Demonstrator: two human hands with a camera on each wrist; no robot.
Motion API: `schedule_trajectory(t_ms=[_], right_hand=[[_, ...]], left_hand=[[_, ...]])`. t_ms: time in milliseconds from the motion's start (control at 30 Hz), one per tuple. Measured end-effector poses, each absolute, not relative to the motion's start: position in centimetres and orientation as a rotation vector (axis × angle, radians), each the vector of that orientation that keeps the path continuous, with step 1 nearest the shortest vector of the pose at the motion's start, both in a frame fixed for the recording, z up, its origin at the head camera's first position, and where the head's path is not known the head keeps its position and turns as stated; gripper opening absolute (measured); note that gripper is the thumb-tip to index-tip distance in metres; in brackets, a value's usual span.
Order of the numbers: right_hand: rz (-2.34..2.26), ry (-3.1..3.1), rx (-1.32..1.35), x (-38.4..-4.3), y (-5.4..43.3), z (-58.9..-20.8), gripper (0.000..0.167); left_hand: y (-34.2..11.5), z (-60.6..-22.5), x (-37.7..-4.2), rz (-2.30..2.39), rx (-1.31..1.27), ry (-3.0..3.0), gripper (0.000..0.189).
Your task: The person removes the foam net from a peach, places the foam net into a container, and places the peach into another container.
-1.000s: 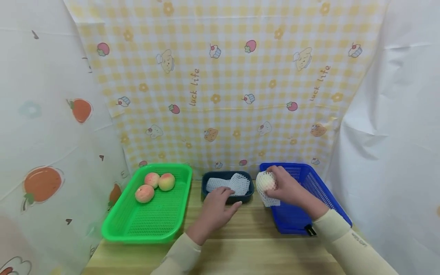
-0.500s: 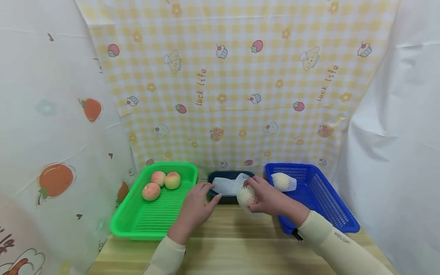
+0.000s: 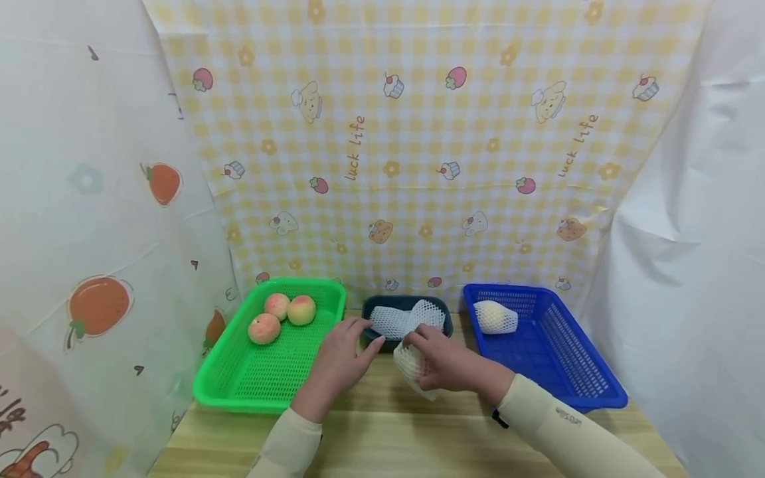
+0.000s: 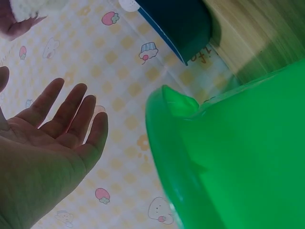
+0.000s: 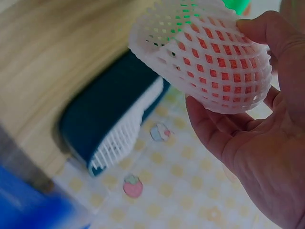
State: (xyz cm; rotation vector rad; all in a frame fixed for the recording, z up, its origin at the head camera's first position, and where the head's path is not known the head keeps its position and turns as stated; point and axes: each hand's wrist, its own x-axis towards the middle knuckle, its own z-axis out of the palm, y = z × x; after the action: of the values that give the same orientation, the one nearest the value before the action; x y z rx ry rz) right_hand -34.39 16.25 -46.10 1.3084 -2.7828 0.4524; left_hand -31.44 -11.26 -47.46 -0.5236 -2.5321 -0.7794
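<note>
My right hand (image 3: 451,362) holds a peach in a white foam net sleeve (image 5: 224,62) above the table, in front of the dark tray (image 5: 105,95). Thumb and fingers pinch the sleeve from opposite sides, and red peach shows through the mesh. The sleeve's loose end stands open in the right wrist view. My left hand (image 3: 340,358) hovers between the green basket (image 3: 209,392) and the tray, fingers apart and relaxed, holding nothing. White foam net sleeves (image 3: 388,323) lie inside the tray. From the left wrist, the left palm (image 4: 52,143) is seen bare.
Several peaches (image 3: 301,310) sit at the back of the green basket on the left. On the right, a blue basket (image 3: 597,378) contains one netted fruit (image 3: 495,317). A checked cloth (image 3: 418,133) hangs behind the wooden table (image 3: 382,438), with white sheets at both sides.
My right hand has carried the netted peach left and downward from beside the blue basket, uncovering the netted fruit there. My left hand has shifted left, off the tray's front. The view has shifted slightly.
</note>
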Motion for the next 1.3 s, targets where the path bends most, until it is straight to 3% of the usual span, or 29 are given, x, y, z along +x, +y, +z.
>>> schedule_trajectory(t_ms=[567, 1067, 1300], right_hand=[[0.086, -2.812, 1.484, -34.6, 14.4, -50.4, 0.067], [0.099, -2.835, 1.529, -34.6, 14.3, -50.3, 0.073], [0.417, -2.927, 1.475, -34.5, 15.3, -50.3, 0.082]], left_hand=[[-11.8, -47.2, -31.4, -0.82, -0.483, -2.557, 0.049], [-11.7, -47.3, -31.4, -0.786, -0.474, -2.575, 0.047], [-11.6, -47.6, -31.4, -0.784, -0.47, -2.595, 0.05]])
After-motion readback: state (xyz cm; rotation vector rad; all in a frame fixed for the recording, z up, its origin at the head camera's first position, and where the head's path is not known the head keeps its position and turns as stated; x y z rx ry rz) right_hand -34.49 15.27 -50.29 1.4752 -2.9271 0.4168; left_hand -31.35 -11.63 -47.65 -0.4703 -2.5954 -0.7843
